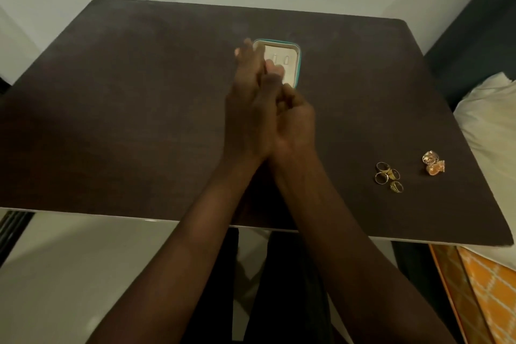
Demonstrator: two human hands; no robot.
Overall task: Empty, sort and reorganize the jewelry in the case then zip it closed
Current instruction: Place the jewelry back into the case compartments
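Note:
A small jewelry case with a teal rim and beige lining lies open on the far middle of the dark table. My left hand stands on edge with straight fingers against the case's left side, hiding that part. My right hand is pressed next to it, its fingers curled and reaching into the near part of the case. Whether they pinch anything is hidden. Several gold rings lie in a cluster at the right of the table. Two ornate gold earrings lie just beyond them.
A white pillow and an orange patterned cloth lie beside the table's right edge. A pale wall stands behind the table. My legs show below its near edge.

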